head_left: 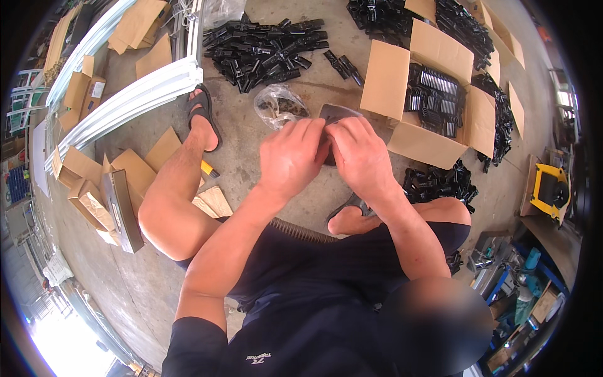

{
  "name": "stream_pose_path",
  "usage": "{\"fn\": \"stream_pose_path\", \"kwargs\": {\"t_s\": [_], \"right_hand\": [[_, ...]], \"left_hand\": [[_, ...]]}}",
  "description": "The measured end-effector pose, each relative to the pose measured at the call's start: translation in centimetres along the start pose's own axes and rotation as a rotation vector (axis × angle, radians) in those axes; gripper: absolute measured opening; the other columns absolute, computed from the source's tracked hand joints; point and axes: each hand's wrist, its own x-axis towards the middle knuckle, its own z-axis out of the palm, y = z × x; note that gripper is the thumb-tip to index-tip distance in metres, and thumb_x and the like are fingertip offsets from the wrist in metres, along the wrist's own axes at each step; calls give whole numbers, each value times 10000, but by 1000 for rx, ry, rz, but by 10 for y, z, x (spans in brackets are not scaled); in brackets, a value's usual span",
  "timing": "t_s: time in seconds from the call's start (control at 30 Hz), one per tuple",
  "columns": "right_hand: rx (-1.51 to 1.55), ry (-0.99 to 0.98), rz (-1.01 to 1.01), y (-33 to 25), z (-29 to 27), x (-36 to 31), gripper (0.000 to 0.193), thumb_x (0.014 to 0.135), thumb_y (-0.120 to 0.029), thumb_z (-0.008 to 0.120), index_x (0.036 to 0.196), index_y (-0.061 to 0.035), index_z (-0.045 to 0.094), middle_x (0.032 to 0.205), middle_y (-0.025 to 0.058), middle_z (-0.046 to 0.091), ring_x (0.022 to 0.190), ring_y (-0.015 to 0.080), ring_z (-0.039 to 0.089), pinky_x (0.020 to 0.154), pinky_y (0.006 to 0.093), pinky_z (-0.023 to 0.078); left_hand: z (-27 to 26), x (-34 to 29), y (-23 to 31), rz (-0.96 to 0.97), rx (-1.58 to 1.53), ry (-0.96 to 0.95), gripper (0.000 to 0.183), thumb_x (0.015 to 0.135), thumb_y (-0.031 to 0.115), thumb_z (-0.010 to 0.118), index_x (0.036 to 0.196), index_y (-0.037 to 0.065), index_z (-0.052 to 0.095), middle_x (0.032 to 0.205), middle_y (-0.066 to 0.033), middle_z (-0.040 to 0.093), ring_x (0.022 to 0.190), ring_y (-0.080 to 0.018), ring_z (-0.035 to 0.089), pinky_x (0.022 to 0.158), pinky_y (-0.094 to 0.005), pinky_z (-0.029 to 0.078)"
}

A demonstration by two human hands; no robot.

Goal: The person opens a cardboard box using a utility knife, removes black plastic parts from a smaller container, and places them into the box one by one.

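My left hand (pixel 292 157) and my right hand (pixel 364 157) meet in front of me, thumbs and fingers pinched close together. What they grip is hidden behind the fingers. A dark, flat-sided piece (pixel 338 112) shows just beyond and between them; I cannot tell whether it is held or stands on the floor. Close by my left fingers lies a clear plastic bag (pixel 279 103) with small dark bits in it. To the right of my hands stands an open cardboard box (pixel 384 78), partly filled with rows of black plastic parts (pixel 436 97).
A heap of black parts (pixel 264 50) lies ahead on the concrete floor, with two loose ones (pixel 343 67) beside it. More black parts (pixel 443 185) surround the box. Long white profiles (pixel 132 103) and cardboard cartons (pixel 94 195) are at the left. A yellow-framed item (pixel 551 191) stands far right.
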Motion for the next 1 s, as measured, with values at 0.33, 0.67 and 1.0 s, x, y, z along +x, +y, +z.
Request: {"fn": "stream_pose_path", "kwargs": {"t_s": [0.33,0.67,1.0], "right_hand": [[864,-25,541,26,-15,4,490,912,-100,753,1370,-26,593,1208,100,643,978,196,648,836,313,553],[1457,-85,676,26,4,7,377,928,-88,761,1274,16,654,999,50,705,799,105,662,746,249,559],[1434,-16,718,16,0,15,376,926,-96,767,1266,25,663,985,50,722,791,89,661,719,240,556]], "left_hand": [[-15,1,11,-447,-462,-127,374,817,158,828,1142,28,699,946,-37,736,792,-119,684,663,-270,529],[-34,8,6,-692,-1031,-267,345,935,124,759,1237,-20,676,939,1,702,775,-23,554,699,-195,465],[-18,-5,2,-576,-1062,-24,307,960,54,717,1262,17,679,1067,-50,720,861,-79,649,722,-238,550]]}}
